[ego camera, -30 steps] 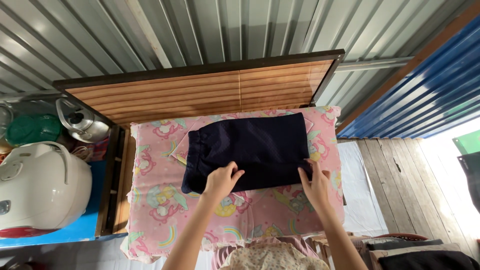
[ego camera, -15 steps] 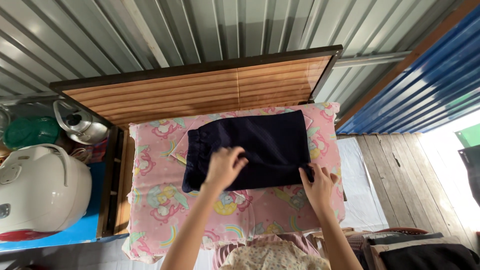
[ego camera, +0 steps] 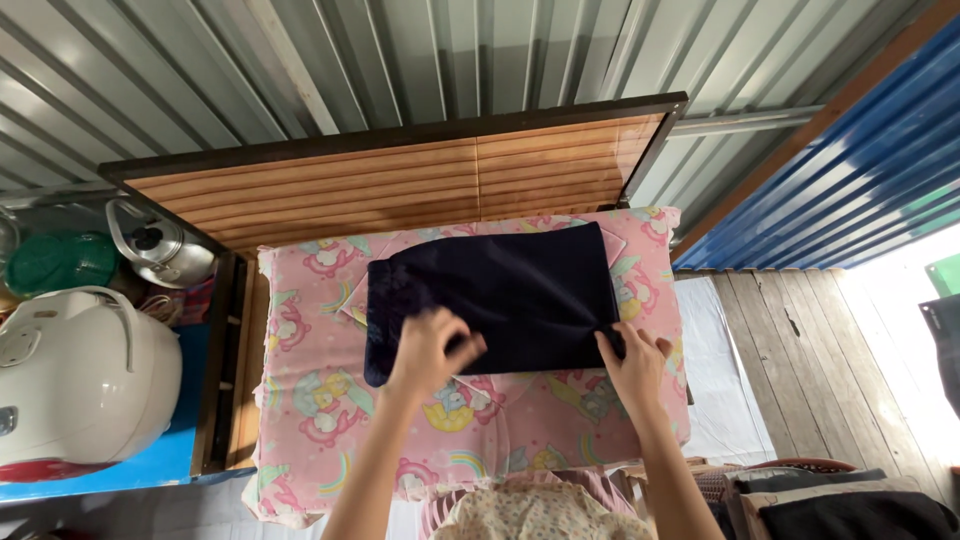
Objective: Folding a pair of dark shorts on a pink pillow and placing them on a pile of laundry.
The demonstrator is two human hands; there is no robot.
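A dark navy garment [ego camera: 510, 290] lies folded flat on a pink cartoon-print cloth [ego camera: 310, 400] that covers the near part of a wooden slatted table [ego camera: 400, 185]. My left hand [ego camera: 428, 350] is over the garment's near left part and touches it; it is blurred by motion, so its fingers are unclear. My right hand [ego camera: 635, 368] pinches the garment's near right corner against the pink cloth. A light floral garment [ego camera: 540, 515] shows at the bottom edge, close to my body.
On a blue shelf to the left stand a white rice cooker [ego camera: 80, 375], a metal kettle [ego camera: 160, 245] and a green lid [ego camera: 60, 262]. Folded clothes [ego camera: 850, 505] are stacked at lower right. Corrugated metal walls rise behind, with a plank floor [ego camera: 800, 340] to the right.
My left hand slid up over the garment and back toward its near left edge. The garment's left waistband edge now lies flatter. My right hand stayed on the corner.
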